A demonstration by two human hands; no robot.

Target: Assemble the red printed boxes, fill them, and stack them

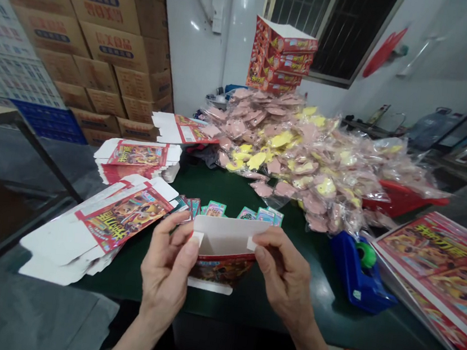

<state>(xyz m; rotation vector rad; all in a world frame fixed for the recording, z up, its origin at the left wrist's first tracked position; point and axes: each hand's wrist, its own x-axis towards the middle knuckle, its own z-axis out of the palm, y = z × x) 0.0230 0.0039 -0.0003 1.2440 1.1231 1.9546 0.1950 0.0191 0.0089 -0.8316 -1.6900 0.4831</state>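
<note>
Between my two hands is a red printed cardboard box [222,270], its white inside facing up at the open end. My left hand [169,263] pinches a small white side flap at the box's left corner between thumb and fingers. At the right corner, my right hand [285,272] grips the other small flap the same way. A long white flap stands up along the far side, and another sticks out at the near lower edge. Just beyond the box lie several small printed cards [215,209] on the dark green table [215,187].
Flat red-and-white cartons [126,218] lie in stacks at the left. A blue tape dispenser [359,275] and printed sheets [442,274] sit at the right. Behind rises a heap of bagged pink and yellow pieces [288,142], with folded boxes [282,56] stacked beyond.
</note>
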